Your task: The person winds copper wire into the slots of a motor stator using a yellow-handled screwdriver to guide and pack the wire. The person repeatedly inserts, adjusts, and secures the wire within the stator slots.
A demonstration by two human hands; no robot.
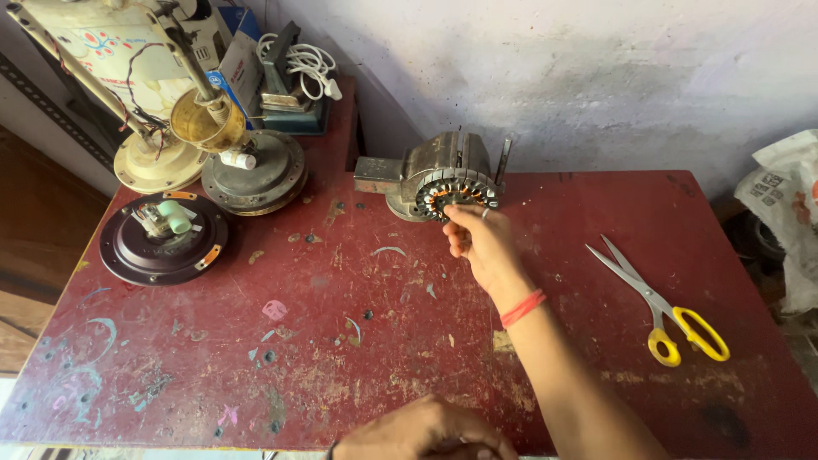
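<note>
Stator on winding fixture, work under way.
Right hand [479, 243] pinches at the stator [453, 192] face, far centre; left hand [426, 433] curled closed at near edge, holding unclear; scissors [665, 302] untouched, right.

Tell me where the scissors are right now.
In the head view, the yellow-handled scissors lie open on the right side of the red table, right of the right hand reaching for the wound stator.

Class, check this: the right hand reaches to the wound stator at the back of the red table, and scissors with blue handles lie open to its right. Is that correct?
One detail is wrong: the scissors have yellow handles, not blue. The head view shows this. The rest holds: the right hand reaches to the wound stator at the back of the red table, and the scissors lie open to its right.
</note>
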